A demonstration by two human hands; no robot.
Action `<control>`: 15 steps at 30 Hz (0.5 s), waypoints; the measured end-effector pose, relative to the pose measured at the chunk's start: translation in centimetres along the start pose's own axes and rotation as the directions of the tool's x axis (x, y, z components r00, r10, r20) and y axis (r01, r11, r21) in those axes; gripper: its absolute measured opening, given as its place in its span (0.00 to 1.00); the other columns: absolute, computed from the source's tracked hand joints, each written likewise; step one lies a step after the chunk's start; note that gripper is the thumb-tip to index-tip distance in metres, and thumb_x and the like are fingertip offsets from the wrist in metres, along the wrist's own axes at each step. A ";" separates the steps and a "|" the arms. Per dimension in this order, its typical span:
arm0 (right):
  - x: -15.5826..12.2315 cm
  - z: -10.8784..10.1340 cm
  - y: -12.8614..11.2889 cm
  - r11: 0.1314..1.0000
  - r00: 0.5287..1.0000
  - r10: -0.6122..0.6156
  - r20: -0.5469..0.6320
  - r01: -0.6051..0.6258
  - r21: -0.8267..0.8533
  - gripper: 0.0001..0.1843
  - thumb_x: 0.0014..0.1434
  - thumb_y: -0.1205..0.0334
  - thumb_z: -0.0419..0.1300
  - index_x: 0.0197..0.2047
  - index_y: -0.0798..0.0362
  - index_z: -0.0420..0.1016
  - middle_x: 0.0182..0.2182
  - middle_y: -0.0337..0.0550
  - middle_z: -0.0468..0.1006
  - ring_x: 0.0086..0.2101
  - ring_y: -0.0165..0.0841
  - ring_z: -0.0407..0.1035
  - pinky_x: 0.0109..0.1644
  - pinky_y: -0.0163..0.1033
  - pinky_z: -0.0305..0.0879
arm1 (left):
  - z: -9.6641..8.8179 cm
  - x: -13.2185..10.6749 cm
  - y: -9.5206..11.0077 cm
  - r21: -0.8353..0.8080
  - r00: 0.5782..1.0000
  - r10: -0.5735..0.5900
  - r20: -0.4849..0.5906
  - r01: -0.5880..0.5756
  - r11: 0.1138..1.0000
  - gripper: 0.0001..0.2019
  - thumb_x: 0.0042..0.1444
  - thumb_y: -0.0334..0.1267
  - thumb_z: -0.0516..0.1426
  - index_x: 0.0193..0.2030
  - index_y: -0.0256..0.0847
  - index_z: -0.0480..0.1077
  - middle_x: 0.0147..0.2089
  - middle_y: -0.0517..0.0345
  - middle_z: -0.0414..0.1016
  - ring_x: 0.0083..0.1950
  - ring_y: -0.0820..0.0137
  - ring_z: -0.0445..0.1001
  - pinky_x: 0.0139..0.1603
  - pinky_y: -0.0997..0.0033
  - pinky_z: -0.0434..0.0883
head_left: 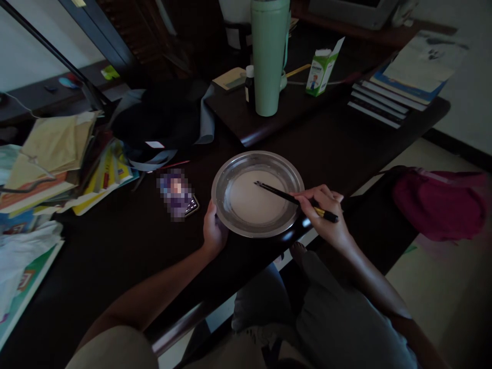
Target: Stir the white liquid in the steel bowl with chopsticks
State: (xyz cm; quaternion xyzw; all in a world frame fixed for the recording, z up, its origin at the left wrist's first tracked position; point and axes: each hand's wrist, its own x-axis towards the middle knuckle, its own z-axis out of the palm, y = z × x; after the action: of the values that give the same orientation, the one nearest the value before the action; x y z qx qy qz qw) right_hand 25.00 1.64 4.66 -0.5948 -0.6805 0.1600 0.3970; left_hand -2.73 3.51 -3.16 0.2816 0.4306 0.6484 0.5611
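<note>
While hands [214,229] [325,212] clasp a bowl [257,230] and pinch chopsticks [279,193], books [407,82] top the dark desk [154,243].

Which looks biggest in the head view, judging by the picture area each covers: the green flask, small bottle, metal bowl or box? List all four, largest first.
1. Metal bowl
2. Green flask, its top cut off by the frame
3. Box
4. Small bottle, partly hidden

Before you: bowl [257,229], smooth, shiny metal; table [134,241], glossy wood; far tumbler [267,61], smooth, matt; far-right books [415,72], paper.
</note>
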 end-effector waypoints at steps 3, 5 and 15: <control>-0.3 -1.4 0.0 0.998 0.998 0.031 -0.058 -0.034 -0.057 0.15 0.75 0.50 0.59 0.37 0.43 0.82 0.38 0.38 0.89 0.40 0.41 0.78 0.54 0.56 0.57 | -0.2 0.0 -0.2 0.012 1.000 0.012 0.007 -0.012 1.000 0.20 0.65 0.56 0.62 0.53 0.45 0.82 0.57 0.51 0.87 0.64 0.51 0.82 0.69 0.49 0.76; -0.6 -2.5 0.0 0.996 0.996 0.058 -0.068 -0.062 -0.059 0.16 0.74 0.50 0.60 0.36 0.43 0.81 0.36 0.38 0.89 0.38 0.40 0.78 0.53 0.55 0.58 | -0.3 0.1 -0.3 0.017 1.000 0.015 0.001 -0.015 1.000 0.20 0.65 0.56 0.62 0.54 0.46 0.82 0.57 0.51 0.87 0.64 0.51 0.82 0.69 0.48 0.76; -1.3 -5.6 -1.2 0.987 0.981 0.117 0.158 -0.132 0.090 0.17 0.73 0.47 0.62 0.34 0.42 0.84 0.35 0.38 0.88 0.37 0.40 0.80 0.49 0.53 0.62 | -0.2 0.4 -0.5 0.006 1.000 -0.001 0.005 0.001 1.000 0.19 0.63 0.56 0.64 0.52 0.46 0.83 0.55 0.53 0.87 0.63 0.52 0.83 0.67 0.50 0.77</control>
State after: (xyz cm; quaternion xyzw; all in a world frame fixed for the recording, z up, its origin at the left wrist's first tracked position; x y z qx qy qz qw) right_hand 28.25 -1.29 8.59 -0.6017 -0.6613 0.2631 0.3625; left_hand -2.71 3.87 -3.72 0.2846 0.4312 0.6462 0.5617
